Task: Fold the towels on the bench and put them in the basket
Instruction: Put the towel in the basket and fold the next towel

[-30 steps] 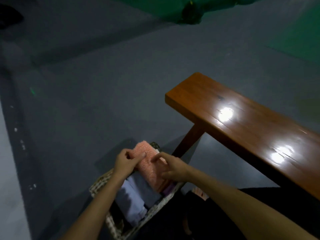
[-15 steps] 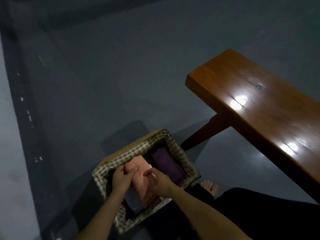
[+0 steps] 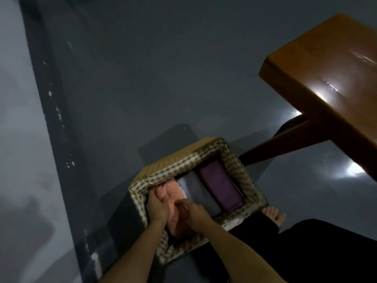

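Dim room, soft motion blur; glare spots on glossy tabletop (image 3: 318,74) and floor (image 3: 354,170), basket (image 3: 183,162) casting shadow.
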The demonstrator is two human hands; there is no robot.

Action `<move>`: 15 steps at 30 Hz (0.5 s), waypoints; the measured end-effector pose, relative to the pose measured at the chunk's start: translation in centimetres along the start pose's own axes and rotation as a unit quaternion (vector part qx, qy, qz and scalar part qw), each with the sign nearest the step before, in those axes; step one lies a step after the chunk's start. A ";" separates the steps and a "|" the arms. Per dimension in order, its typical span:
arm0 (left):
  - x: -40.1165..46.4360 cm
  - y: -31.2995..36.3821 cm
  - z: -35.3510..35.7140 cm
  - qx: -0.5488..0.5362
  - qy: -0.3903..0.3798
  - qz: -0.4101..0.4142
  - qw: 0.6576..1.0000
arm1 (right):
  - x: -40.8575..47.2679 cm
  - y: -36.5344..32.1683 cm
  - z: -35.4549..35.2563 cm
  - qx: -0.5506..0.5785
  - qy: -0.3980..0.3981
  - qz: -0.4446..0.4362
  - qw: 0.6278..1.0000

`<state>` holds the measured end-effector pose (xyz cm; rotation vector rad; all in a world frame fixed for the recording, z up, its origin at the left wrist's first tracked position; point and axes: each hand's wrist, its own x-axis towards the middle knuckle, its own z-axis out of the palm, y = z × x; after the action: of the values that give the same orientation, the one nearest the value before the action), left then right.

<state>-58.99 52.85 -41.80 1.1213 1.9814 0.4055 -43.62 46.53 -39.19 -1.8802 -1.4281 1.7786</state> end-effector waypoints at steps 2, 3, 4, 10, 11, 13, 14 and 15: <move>0.1 0.0 0.3 -0.008 -0.002 -0.004 1.000 | 0.2 0.2 0.2 -0.003 -0.011 0.001 1.000; 0.2 0.1 0.3 -0.012 -0.003 -0.008 1.000 | 0.1 0.2 0.2 0.004 -0.011 -0.004 1.000; 0.2 0.2 0.2 -0.017 -0.004 -0.012 1.000 | 0.1 0.4 0.1 0.013 -0.006 -0.010 1.000; -1.5 1.2 -0.8 -0.025 0.015 0.006 1.000 | -0.2 1.0 -1.8 0.031 0.014 -0.023 0.999; -1.8 1.2 -1.1 -0.026 0.013 0.004 1.000 | -0.4 0.7 -2.3 0.031 0.011 -0.025 0.999; -2.3 1.5 -1.7 -0.033 0.009 -0.009 0.999 | -0.9 0.3 -3.0 0.031 0.004 -0.027 0.999; -2.6 1.8 -2.1 -0.039 0.009 -0.011 0.999 | -1.2 0.1 -3.3 0.030 0.007 -0.028 0.999; -2.9 2.1 -2.4 -0.045 0.008 -0.010 0.999 | -1.6 -0.2 -3.6 0.029 0.014 -0.027 0.999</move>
<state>-58.85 51.83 -37.61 1.0451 1.9662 0.4889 -40.36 47.12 -37.06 -1.8131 -1.3898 1.7432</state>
